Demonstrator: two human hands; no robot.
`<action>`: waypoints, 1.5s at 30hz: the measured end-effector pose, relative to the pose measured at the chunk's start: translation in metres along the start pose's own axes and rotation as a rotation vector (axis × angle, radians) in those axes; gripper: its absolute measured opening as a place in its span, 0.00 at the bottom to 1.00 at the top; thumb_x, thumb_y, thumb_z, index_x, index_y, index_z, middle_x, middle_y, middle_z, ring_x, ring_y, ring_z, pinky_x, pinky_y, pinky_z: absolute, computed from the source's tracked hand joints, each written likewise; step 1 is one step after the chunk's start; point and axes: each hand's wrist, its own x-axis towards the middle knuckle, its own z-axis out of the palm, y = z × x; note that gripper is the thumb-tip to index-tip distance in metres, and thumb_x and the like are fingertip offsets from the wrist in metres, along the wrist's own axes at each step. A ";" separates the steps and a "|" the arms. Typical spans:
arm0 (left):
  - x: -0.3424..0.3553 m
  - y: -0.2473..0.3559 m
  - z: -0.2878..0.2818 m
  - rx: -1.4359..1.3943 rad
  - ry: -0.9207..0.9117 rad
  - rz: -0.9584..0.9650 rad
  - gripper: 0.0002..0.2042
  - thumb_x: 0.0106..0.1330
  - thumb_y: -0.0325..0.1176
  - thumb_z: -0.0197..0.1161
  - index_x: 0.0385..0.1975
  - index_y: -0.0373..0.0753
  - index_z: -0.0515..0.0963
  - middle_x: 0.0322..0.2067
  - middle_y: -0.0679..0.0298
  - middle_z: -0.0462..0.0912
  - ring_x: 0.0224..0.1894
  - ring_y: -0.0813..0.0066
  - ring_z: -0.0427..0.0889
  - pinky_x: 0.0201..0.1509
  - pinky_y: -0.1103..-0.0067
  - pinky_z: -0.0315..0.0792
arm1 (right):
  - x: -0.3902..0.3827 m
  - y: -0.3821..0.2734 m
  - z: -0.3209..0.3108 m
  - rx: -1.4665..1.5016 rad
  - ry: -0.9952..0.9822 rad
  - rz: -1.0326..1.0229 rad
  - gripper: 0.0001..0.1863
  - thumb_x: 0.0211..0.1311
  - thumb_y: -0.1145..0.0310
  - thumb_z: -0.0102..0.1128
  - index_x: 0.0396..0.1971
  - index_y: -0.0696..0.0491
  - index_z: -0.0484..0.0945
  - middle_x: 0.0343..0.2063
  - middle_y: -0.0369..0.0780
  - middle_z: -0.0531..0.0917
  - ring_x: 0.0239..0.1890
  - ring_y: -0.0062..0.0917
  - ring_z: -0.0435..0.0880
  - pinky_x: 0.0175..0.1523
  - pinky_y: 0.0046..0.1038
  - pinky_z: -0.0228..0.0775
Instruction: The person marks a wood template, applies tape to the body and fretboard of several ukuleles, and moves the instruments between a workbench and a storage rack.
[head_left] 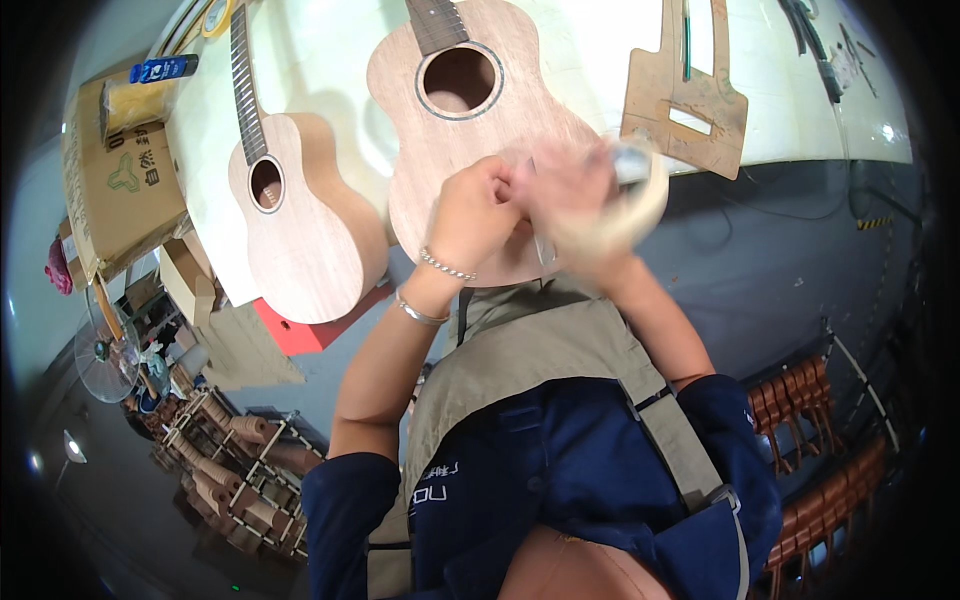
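Observation:
An unfinished pale-wood guitar [420, 140] lies face up on the white table in front of me, its lower end toward my body. Over its lower body, my left hand [478, 215] is closed, thumb and fingers pinched on something too small to make out. Close beside it, my right hand [580, 195] is smeared by motion. A cream roll of tape [650, 205] goes with the right hand, at its outer side. Between the hands and the guitar's lower edge shows a small, clear, shiny strip [545, 250]. The right fingers are too blurred to see singly.
A smaller unfinished guitar [300, 225] lies to the left, above a red box [320, 322]. A brown wooden template [690, 85] is at the right table edge. A cardboard box [125, 190] and a fan [105, 350] stand left. Racks of wooden parts [800, 410] are behind.

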 end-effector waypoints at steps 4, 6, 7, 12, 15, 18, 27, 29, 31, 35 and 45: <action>-0.014 0.008 -0.015 -0.156 0.018 -0.040 0.07 0.60 0.27 0.62 0.31 0.32 0.72 0.19 0.65 0.77 0.22 0.80 0.80 0.23 0.84 0.72 | -0.001 -0.071 -0.018 0.050 -0.215 -0.410 0.18 0.60 0.66 0.50 0.51 0.51 0.72 0.50 0.40 0.75 0.57 0.31 0.71 0.67 0.44 0.48; -0.030 0.000 -0.075 -0.253 0.202 0.165 0.05 0.62 0.27 0.59 0.32 0.33 0.73 0.24 0.64 0.79 0.23 0.80 0.79 0.27 0.84 0.73 | 0.016 -0.083 0.004 0.233 -0.039 -0.090 0.19 0.61 0.74 0.48 0.53 0.54 0.68 0.49 0.43 0.77 0.58 0.36 0.71 0.68 0.44 0.47; -0.038 -0.011 -0.124 -0.382 0.354 0.329 0.04 0.63 0.27 0.58 0.33 0.33 0.73 0.25 0.63 0.79 0.26 0.79 0.79 0.28 0.85 0.73 | 0.021 -0.080 0.025 0.460 0.239 0.070 0.20 0.59 0.81 0.48 0.53 0.56 0.66 0.47 0.45 0.78 0.57 0.39 0.73 0.68 0.43 0.49; -0.078 -0.167 -0.368 0.493 0.961 0.112 0.09 0.59 0.34 0.65 0.32 0.36 0.79 0.23 0.65 0.81 0.25 0.78 0.78 0.31 0.83 0.72 | 0.048 -0.132 0.102 1.048 0.427 0.344 0.22 0.58 0.84 0.53 0.53 0.58 0.64 0.46 0.46 0.79 0.59 0.33 0.72 0.55 0.26 0.66; -0.079 -0.228 -0.393 0.653 0.888 0.038 0.08 0.54 0.34 0.67 0.28 0.37 0.80 0.26 0.61 0.81 0.30 0.71 0.78 0.36 0.77 0.72 | 0.058 -0.160 0.151 0.964 0.388 0.223 0.22 0.58 0.85 0.52 0.53 0.59 0.65 0.45 0.47 0.79 0.57 0.35 0.73 0.54 0.27 0.67; -0.076 -0.197 -0.349 0.544 1.010 0.444 0.06 0.49 0.30 0.70 0.26 0.41 0.82 0.29 0.63 0.77 0.38 0.66 0.74 0.46 0.74 0.68 | 0.061 -0.178 0.184 0.857 0.396 0.145 0.22 0.57 0.86 0.52 0.53 0.59 0.65 0.45 0.47 0.79 0.57 0.38 0.73 0.58 0.32 0.64; -0.152 -0.143 -0.234 -0.347 0.346 0.369 0.07 0.50 0.31 0.71 0.22 0.37 0.79 0.36 0.65 0.68 0.42 0.72 0.70 0.50 0.79 0.64 | 0.035 -0.212 0.214 1.520 0.341 0.226 0.23 0.56 0.81 0.55 0.53 0.53 0.68 0.52 0.45 0.76 0.62 0.39 0.66 0.70 0.44 0.40; -0.154 -0.163 -0.251 -0.182 0.443 0.357 0.09 0.49 0.33 0.72 0.20 0.37 0.79 0.34 0.64 0.68 0.42 0.72 0.69 0.49 0.79 0.64 | 0.028 -0.212 0.195 2.013 0.410 0.318 0.22 0.56 0.80 0.54 0.53 0.50 0.71 0.55 0.42 0.74 0.64 0.38 0.63 0.71 0.45 0.36; -0.151 -0.172 -0.269 0.021 0.564 0.277 0.09 0.49 0.33 0.72 0.19 0.37 0.78 0.32 0.65 0.68 0.39 0.71 0.69 0.46 0.77 0.63 | 0.037 -0.193 0.188 0.539 0.305 0.275 0.21 0.56 0.79 0.55 0.52 0.51 0.72 0.52 0.34 0.78 0.61 0.32 0.69 0.70 0.45 0.36; -0.123 -0.179 -0.272 0.335 0.585 0.396 0.10 0.51 0.30 0.71 0.22 0.30 0.79 0.34 0.64 0.67 0.29 0.79 0.73 0.32 0.85 0.72 | 0.042 -0.167 0.213 -0.480 0.219 0.054 0.22 0.53 0.79 0.56 0.51 0.53 0.73 0.44 0.34 0.82 0.52 0.28 0.78 0.69 0.42 0.37; -0.118 -0.181 -0.270 0.358 0.692 0.347 0.11 0.47 0.31 0.73 0.28 0.36 0.80 0.34 0.64 0.67 0.38 0.72 0.69 0.37 0.79 0.67 | 0.051 -0.161 0.215 -0.462 0.210 0.039 0.24 0.51 0.78 0.56 0.51 0.46 0.76 0.32 0.33 0.82 0.41 0.24 0.81 0.68 0.43 0.41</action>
